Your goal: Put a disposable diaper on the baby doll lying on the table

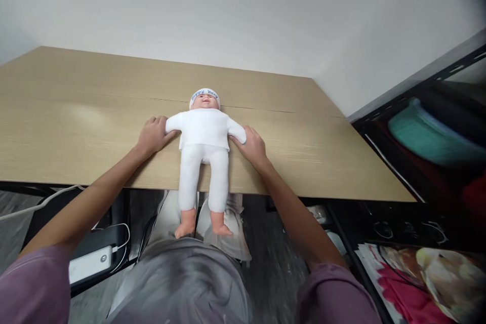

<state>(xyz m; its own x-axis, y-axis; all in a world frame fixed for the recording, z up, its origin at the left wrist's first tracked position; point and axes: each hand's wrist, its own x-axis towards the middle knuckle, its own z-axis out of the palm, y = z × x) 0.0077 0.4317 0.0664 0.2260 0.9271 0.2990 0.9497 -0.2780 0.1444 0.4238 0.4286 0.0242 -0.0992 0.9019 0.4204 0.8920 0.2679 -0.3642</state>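
The wide wooden table [94, 121] gives the doll [204, 129] little purchase from where I stand: it lies face up at the near edge, legs jutting past it over the person's lap. Those overhanging legs could drag it down if the grip slackened (the surface looks fairly smooth, too). The left hand [152, 135] pinches one sleeve end between thumb and fingers; the right hand [250, 144] does likewise opposite, its fingers close together. An uneven pull might twist the body or stretch a sleeve. Smallest, the lettered headband [205, 93] could slip askew if the head rubbed the wood.
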